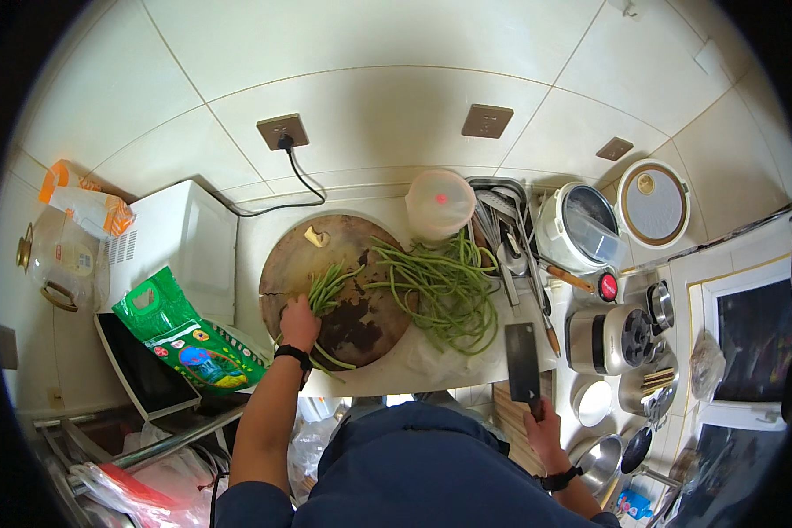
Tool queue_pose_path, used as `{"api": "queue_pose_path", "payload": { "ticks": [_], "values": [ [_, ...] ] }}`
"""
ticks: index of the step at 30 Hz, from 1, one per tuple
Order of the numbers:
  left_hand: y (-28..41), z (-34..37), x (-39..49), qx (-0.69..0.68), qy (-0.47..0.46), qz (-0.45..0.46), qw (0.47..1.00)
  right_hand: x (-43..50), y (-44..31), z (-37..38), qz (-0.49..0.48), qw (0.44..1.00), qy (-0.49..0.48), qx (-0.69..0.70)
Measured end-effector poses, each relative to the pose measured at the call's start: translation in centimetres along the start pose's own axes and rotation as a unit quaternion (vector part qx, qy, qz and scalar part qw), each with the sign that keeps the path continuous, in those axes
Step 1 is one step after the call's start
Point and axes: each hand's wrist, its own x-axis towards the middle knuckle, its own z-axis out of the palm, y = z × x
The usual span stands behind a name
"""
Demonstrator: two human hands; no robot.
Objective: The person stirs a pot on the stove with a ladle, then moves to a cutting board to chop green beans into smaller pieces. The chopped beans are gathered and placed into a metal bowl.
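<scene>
My left hand (300, 323) is over the left part of a round wooden chopping board (287, 254), its fingers closed around some green long beans. A bunch of shorter bean pieces (328, 288) points away beyond the fingers, and a few long bean ends (333, 360) trail out beneath the wrist. In my right hand (542, 426) is the handle of a cleaver (523, 362), whose dark blade extends over the counter's front edge, apart from the board. A tangled heap of long beans (452, 294) covers the board's right rim and the counter. A small pale yellow piece (317, 235) rests near the board's back.
A translucent plastic tub (439, 203) and a utensil tray (501, 191) stand behind the beans. To the left are a white microwave (191, 247) and a green bag (198, 356). An open rice cooker (567, 228) and another appliance (607, 340) are at right.
</scene>
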Motion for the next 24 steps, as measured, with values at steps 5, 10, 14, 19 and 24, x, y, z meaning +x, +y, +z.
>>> {"api": "queue_pose_path", "payload": {
  "ticks": [5,10,14,19,24],
  "values": [
    [0.2,-1.3,0.2,0.004,-0.001,-0.002,1.0,5.0,-7.8,6.5,-0.206,0.963,-0.148,-0.095],
    [-0.5,-0.5,0.0,-0.021,0.04,0.033,0.998,9.9,-14.1,16.4,-0.283,0.922,-0.204,-0.17],
    [-2.0,0.0,-0.2,-0.036,0.053,0.056,0.996,12.7,-15.4,18.8,-0.274,0.93,-0.184,-0.165],
    [-2.2,-0.3,-0.1,-0.074,0.064,0.053,0.994,14.9,-16.1,19.8,-0.296,0.929,-0.119,-0.188],
    [-1.7,-0.3,1.1,-0.077,0.046,0.069,0.994,16.0,-18.5,23.1,-0.299,0.933,-0.094,-0.178]
  ]
}}
